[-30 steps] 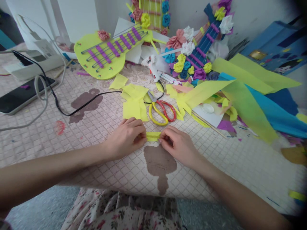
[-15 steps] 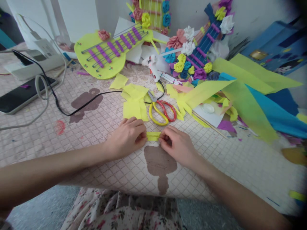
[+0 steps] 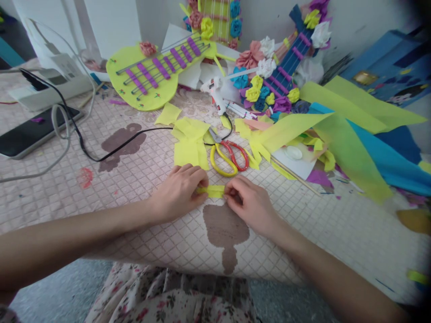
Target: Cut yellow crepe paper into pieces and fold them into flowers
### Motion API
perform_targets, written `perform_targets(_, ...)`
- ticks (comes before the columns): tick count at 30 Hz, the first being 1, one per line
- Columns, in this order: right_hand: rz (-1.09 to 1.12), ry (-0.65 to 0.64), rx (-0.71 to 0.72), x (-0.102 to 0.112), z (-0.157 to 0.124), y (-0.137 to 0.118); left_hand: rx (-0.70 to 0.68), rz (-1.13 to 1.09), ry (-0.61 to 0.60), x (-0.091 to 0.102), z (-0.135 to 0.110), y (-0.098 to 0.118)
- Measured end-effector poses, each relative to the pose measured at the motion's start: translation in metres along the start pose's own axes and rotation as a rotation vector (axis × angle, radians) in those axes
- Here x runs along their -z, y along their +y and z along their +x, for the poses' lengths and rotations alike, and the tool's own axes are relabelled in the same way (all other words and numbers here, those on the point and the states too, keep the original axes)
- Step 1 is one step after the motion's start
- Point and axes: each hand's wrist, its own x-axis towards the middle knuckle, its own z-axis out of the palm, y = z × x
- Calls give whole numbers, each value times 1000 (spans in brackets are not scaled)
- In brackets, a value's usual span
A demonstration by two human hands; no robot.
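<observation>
A narrow folded strip of yellow paper [image 3: 213, 191] lies on the quilted pink cloth [image 3: 141, 170] just in front of me. My left hand [image 3: 180, 192] pinches its left end, fingers curled. Its right end is pinched by my right hand [image 3: 251, 204], fingers also closed. Just behind the strip lie scissors [image 3: 228, 154] with one yellow and one red handle, and a loose pile of yellow paper squares [image 3: 189, 143].
A white glue gun [image 3: 216, 96] with a black cord [image 3: 111, 152] lies behind the scissors. Paper guitars, one yellow [image 3: 148, 76] and one blue with paper flowers [image 3: 269, 76], stand at the back. Green and blue paper sheets [image 3: 353, 130] spread right. A phone [image 3: 30, 132] lies far left.
My left fingers have shifted slightly along the strip, uncovering a little more of its left end. Both hands otherwise stay in place.
</observation>
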Motion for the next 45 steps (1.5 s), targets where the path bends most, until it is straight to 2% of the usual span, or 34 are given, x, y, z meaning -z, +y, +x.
perform_targets(5, -6, -17, 51, 2, 0, -2, -49, -70, -53, 2, -1, 0)
perform_targets(15, -88, 22, -35, -9, 5, -7, 18, -1, -45, -1, 4, 4)
perform_targets(23, 29, -50, -54, 2, 4, -3, 30, -118, -66, 0, 4, -4)
perform_targets(31, 62, -53, 70, 8, 1, 6, -24, -154, -58, 3, 1, -5)
perform_targets(39, -75, -51, 220, 8, 2, 9, -45, -49, -55, 3, -2, -4)
perform_targets(45, -140, -55, 281, 7, 3, 12, -132, 26, -17, 2, -3, -4)
